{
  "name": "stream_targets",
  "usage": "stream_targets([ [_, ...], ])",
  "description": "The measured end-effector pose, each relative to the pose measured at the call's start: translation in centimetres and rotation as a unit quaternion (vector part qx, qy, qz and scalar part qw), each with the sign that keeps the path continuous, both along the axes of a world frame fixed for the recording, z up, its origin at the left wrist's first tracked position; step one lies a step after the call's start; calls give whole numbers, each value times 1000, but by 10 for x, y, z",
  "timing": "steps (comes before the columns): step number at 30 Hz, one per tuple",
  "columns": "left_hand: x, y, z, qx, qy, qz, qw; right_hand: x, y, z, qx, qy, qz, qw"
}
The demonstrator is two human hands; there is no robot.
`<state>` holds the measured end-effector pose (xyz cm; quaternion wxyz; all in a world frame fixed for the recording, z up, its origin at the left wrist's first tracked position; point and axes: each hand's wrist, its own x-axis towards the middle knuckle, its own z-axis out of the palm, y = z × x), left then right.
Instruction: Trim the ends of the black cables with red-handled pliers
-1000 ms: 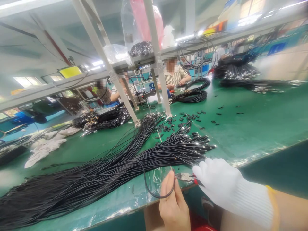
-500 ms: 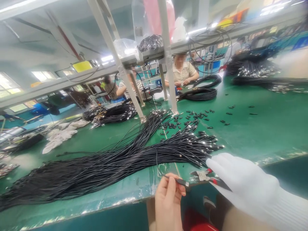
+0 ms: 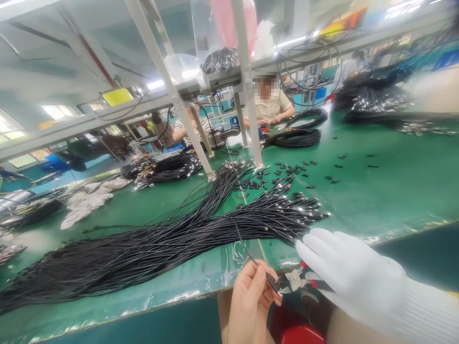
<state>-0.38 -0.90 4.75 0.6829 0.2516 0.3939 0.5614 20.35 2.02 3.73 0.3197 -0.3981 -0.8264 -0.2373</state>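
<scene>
Pinching the connector (image 3: 273, 282) at lower centre, the left hand (image 3: 251, 295) presents its tip; pliers (image 3: 294, 281) clasped in the right hand (image 3: 353, 270) have closed the earlier gap, so work there seems underway.

The right hand (image 3: 358, 272) wears a white knitted fabric glove (image 3: 373, 282), plain and pale over the back and rounded at the fingers (image 3: 317, 247). Its long white cuff (image 3: 430, 296) is finely ribbed, with a sliver of yellow edging (image 3: 454, 296). The left hand (image 3: 253, 286) is bare, wrist included.
</scene>
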Motion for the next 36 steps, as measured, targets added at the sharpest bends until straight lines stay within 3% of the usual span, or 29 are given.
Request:
stream_targets([
  [26, -11, -2, -6, -16, -33, -91, 995, 0, 5, 5, -24, -36, 36, 998],
  [36, 1, -5, -5, 6, 36, -20, 999, -4, 2, 16, 10, -78, 24, 997],
])
